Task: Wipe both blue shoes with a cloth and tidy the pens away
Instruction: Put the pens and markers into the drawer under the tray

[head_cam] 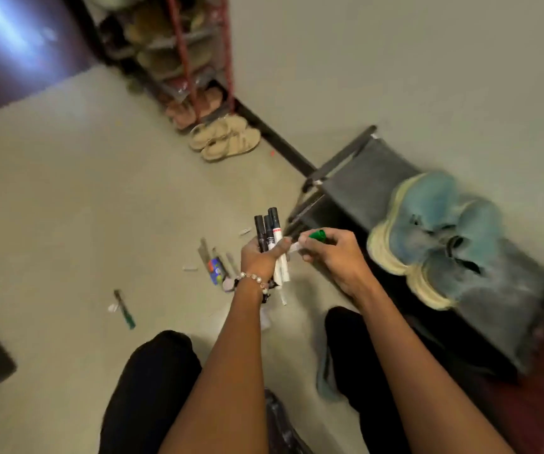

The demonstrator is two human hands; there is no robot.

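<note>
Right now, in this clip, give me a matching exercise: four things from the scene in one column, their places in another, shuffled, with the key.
Things:
1. black-capped markers
2. green-capped marker
3. blue shoes
4. tan sandals

Places:
A. on the dark stool
B. on the floor by the shoe rack
C. gripped in the left hand
D. pinched in the right hand

Pairs: 1-C, 2-D, 3-A, 4-B

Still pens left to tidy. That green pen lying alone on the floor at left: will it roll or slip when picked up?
The green pen looks slim, stiff and light, so a two-finger pinch should probably lift it. Lying flat on the smooth floor, it may skid or roll if nudged sideways. The left hand already grips several pens, so adding one could get crowded.
</note>
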